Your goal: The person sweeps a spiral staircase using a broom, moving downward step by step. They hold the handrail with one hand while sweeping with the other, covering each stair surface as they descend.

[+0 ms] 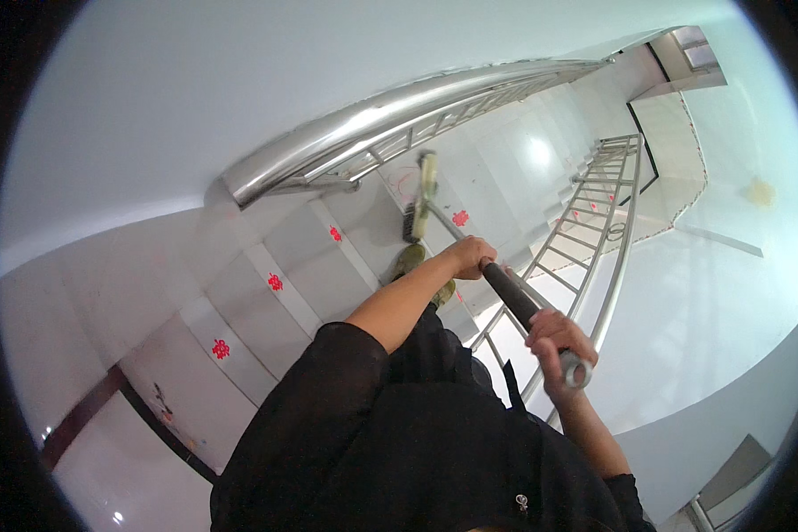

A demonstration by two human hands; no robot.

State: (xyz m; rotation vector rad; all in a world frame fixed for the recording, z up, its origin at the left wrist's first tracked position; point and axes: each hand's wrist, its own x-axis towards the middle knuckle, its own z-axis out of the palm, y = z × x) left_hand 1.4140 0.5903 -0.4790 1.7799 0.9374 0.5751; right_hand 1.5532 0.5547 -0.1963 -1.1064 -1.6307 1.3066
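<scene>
A push broom with a pale head (427,193) and dark bristles rests on a stair tread in front of my shoes. My left hand (473,257) is closed around its handle (511,290), part way down. Near the top end of that handle, my right hand (560,342) grips it, with the round open tube end showing beside the fingers. The handle slants from the upper end at my right hand to the broom head. My green shoes (409,259) stand on the stairs close to the bristles.
Light tiled steps (359,219) bear red paper decorations (275,281). A thick metal wall handrail (346,126) runs along one side, a metal stair railing (588,226) along the other. The stairs descend towards a landing with a window (697,50). Dark floor strips (166,425) border the nearer landing.
</scene>
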